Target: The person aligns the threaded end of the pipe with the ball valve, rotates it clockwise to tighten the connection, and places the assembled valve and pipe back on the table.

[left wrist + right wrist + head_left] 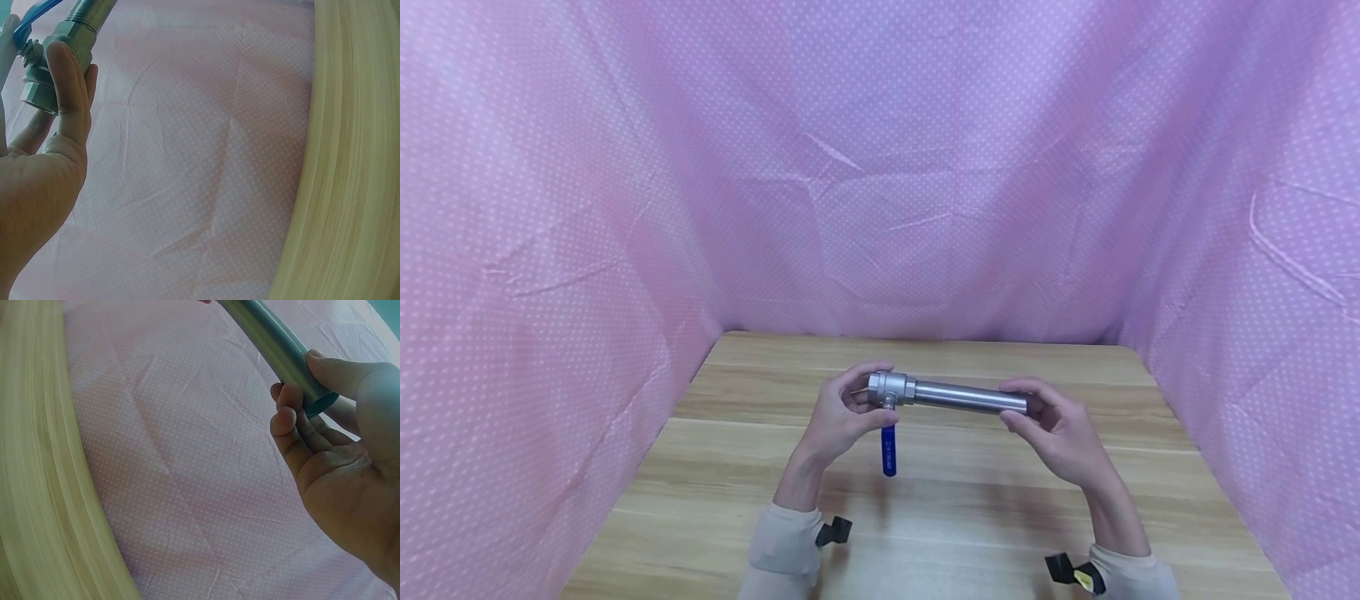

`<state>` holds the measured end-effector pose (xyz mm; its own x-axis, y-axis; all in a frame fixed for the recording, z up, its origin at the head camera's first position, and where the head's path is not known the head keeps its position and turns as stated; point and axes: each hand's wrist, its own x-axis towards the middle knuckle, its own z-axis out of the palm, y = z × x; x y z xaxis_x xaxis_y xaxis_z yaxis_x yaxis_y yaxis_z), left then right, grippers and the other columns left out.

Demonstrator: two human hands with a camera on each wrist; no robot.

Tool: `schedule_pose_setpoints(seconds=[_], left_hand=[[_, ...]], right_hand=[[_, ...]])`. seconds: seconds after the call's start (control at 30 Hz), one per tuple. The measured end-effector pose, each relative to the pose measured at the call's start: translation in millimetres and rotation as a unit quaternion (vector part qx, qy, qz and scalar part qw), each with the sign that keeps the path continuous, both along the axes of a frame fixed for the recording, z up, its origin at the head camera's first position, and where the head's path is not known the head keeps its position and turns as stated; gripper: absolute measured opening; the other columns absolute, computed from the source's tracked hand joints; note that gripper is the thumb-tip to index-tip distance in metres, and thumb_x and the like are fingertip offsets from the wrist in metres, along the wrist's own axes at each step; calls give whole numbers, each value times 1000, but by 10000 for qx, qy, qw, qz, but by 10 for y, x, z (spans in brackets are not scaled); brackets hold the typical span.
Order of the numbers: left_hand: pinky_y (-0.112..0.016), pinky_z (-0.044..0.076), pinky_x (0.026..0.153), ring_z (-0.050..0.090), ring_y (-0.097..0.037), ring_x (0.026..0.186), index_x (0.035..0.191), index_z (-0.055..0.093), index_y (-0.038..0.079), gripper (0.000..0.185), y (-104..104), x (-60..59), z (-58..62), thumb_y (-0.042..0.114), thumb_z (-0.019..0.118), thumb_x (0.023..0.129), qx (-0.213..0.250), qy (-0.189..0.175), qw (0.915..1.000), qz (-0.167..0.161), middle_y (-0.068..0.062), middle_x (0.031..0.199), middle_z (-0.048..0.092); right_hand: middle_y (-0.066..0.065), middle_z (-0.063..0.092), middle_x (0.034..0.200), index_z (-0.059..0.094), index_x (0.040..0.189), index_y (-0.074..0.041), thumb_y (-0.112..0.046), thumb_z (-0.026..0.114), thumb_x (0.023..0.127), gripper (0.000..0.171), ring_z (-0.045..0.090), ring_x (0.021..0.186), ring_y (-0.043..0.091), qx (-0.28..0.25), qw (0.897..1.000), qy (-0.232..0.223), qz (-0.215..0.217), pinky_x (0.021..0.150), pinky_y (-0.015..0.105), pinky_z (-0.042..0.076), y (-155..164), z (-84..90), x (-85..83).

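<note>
Valve (895, 387) meets pipe (962, 396) end to end, lower centre of head frame; left hand (841, 417) curls round valve, right hand (1063, 432) pinches pipe's right end; probably best to keep both in line, steadying by valve body, not lever (889, 452)

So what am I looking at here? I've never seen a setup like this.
No machine here: each grip is simply a person's bare hand. The wide picture is taken from the person's head, looking forward and down; the other two are taken from the left and right wrists. The left grip holds a metal valve with a blue handle; the right grip holds the far end of a metal tube that meets the valve. Both pieces are held up above a wooden table, with pink dotted cloth hanging around it.
</note>
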<state>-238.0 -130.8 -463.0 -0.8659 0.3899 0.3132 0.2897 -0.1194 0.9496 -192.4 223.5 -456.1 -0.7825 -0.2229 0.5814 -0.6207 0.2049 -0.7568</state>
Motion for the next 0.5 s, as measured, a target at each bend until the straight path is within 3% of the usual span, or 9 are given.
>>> schedule_pose_setpoints(seconds=[0.13, 0.33, 0.5], left_hand=[[-31, 69, 99, 80, -20, 117, 154, 63, 4, 76, 4, 3, 8, 21, 99, 89, 0, 8, 10000, -4, -30, 145, 68], [-30, 69, 97, 80, -19, 115, 153, 65, 6, 75, 7, 7, 8, 23, 100, 89, 58, 32, 10000, -13, -30, 144, 68], [-29, 69, 96, 80, -18, 113, 153, 65, 7, 76, -3, 9, 22, 26, 101, 88, 0, 40, 10000, 27, -29, 143, 69]], right_hand=[[1, 74, 95, 73, 132, 4, 21, 71, 97, 39, 69, 79, 4, 81, 9999, 62, -50, 66, 21, 61, 3, 2, 3], [7, 66, 81, 72, 133, 2, 19, 63, 103, 35, 63, 68, 13, 180, 9998, 126, 29, 54, 26, 51, 4, 13, -10], [9, 66, 76, 72, 133, 1, 17, 60, 106, 33, 62, 63, 16, 182, 9998, -87, 53, 54, 28, 50, 1, 5, -14]])
